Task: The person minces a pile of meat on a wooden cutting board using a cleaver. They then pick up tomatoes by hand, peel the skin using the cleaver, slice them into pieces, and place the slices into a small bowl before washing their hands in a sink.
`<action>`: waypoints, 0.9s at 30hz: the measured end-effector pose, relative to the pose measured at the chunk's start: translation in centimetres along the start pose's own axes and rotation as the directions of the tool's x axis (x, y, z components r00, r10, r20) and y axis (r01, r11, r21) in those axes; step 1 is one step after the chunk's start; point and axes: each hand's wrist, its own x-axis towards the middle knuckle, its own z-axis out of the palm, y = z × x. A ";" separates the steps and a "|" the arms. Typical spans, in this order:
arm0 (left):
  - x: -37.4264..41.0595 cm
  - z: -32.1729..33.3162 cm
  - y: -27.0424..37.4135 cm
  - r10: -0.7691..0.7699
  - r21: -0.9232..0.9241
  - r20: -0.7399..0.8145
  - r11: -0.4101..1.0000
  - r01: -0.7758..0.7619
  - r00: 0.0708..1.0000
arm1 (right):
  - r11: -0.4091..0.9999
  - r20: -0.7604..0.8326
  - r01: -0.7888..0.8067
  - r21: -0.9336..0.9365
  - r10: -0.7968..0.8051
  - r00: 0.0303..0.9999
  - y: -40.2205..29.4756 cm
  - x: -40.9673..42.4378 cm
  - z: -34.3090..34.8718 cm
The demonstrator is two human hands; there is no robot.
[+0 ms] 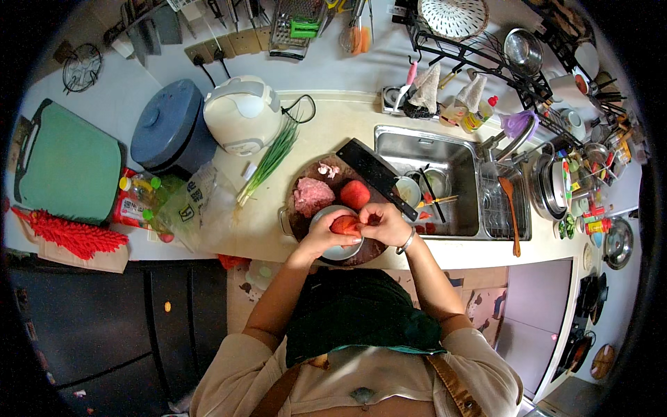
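My left hand (327,235) holds a red tomato (344,225) above a white bowl (341,254). At the tomato's right side, my right hand (384,225) has its thumb and fingertips pinched together against the skin; whether a strip of peel is between them is too small to tell. The bowl stands on a round wooden chopping board (298,223). Behind it on the board lie a second whole tomato (355,194), a mound of minced meat (312,196) and a few pale garlic pieces (328,170). A black cleaver (372,172) rests across the board's right edge, its handle towards me.
To the right is a steel sink (458,208) holding bowls, chopsticks and red scraps. A wooden spatula (509,208) lies across its smaller basin. Spring onions (273,159), a white rice cooker (242,114) and a plastic bag (195,208) are on the left. A wire rack (469,57) hangs above.
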 end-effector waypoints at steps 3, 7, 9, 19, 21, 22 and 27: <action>0.1 0.1 0.3 0.059 0.146 0.012 0.987 -0.060 0.998 | 0.997 -0.059 0.017 -0.072 -0.021 0.998 -0.8 0.1 -0.2; -0.5 -0.2 1.3 -0.180 -0.001 0.081 0.984 0.181 0.980 | 0.995 -0.032 0.042 -0.089 -0.045 0.998 -0.6 0.3 -1.0; -0.5 -0.5 1.3 -0.222 -0.004 0.122 0.975 0.224 0.967 | 1.000 0.024 0.005 -0.028 -0.005 1.000 -0.2 0.4 -1.3; -0.2 -1.0 0.5 -0.351 -0.007 0.184 0.934 0.358 0.918 | 0.939 0.132 0.230 -0.256 -0.202 0.971 -1.8 -0.1 0.5; 0.1 -0.9 0.5 -0.370 0.050 0.186 0.929 0.367 0.910 | 0.937 0.101 0.167 -0.307 -0.142 0.985 -1.7 -0.6 0.9; 0.2 -0.9 0.5 -0.392 0.085 0.179 0.920 0.383 0.902 | 0.934 0.085 0.135 -0.330 -0.113 0.990 -1.8 -0.7 1.1; 0.7 -0.6 0.4 -0.467 0.249 0.080 0.865 0.435 0.881 | 0.860 0.101 0.106 -0.499 -0.064 0.993 -1.8 -1.3 1.5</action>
